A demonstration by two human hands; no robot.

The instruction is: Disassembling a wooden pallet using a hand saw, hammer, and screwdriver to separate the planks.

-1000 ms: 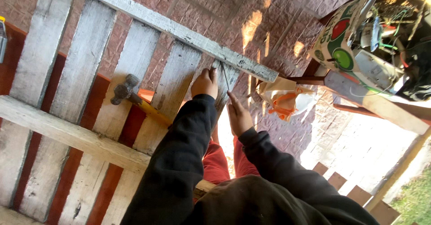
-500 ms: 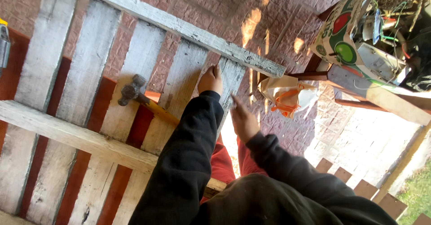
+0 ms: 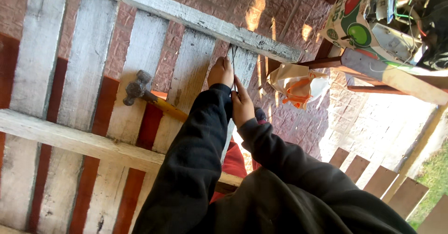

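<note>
My left hand [image 3: 221, 72] is pressed against a weathered white pallet [image 3: 88, 61], fingers closed at the upper part of a thin dark metal rod [image 3: 233, 56] that stands against a slat below the top crossboard. My right hand [image 3: 242, 105] sits just below and beside it, pinching the lower part of the same rod. Both arms are in dark sleeves. A hammer [image 3: 138, 90] with a rusty head and yellow handle lies on the pallet slats left of my left forearm, touched by neither hand.
Red brick paving shows between the slats. An orange and beige bag [image 3: 294, 82] lies right of the hands. A printed carton [image 3: 359, 26] full of wires and a long wooden plank [image 3: 396, 77] are at the upper right. Fence pickets [image 3: 357, 166] stand at the lower right.
My right hand has moved up and closed in against my left hand at the rod. The hammer has stayed where it was on the pallet.
</note>
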